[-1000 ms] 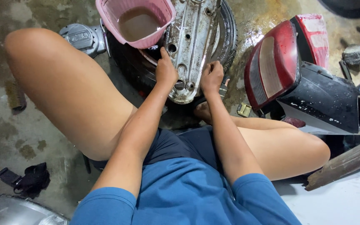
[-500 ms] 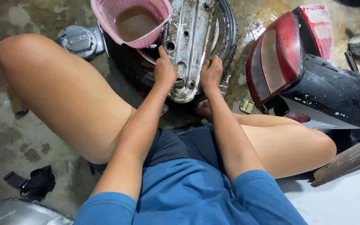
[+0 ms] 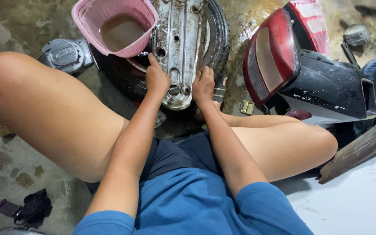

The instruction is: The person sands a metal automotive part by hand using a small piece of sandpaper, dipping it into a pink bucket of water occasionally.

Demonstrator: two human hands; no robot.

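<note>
Left hand [image 3: 156, 78] is clenched on the left edge of a grey metal engine cover [image 3: 180, 43]; right hand [image 3: 203, 85] is clasped on its lower right edge. Cover is laid over a black tyre [image 3: 219, 39] on the wet concrete floor [image 3: 5, 26]. Pink tub [image 3: 88, 17] of murky liquid is seen just left; red tail-light unit [image 3: 270, 56] to the right.

I see the engine cover [image 3: 180, 48] lying on the tire [image 3: 217, 39], basin [image 3: 116, 26] just left of it, tail light [image 3: 271, 56] to the right.
</note>
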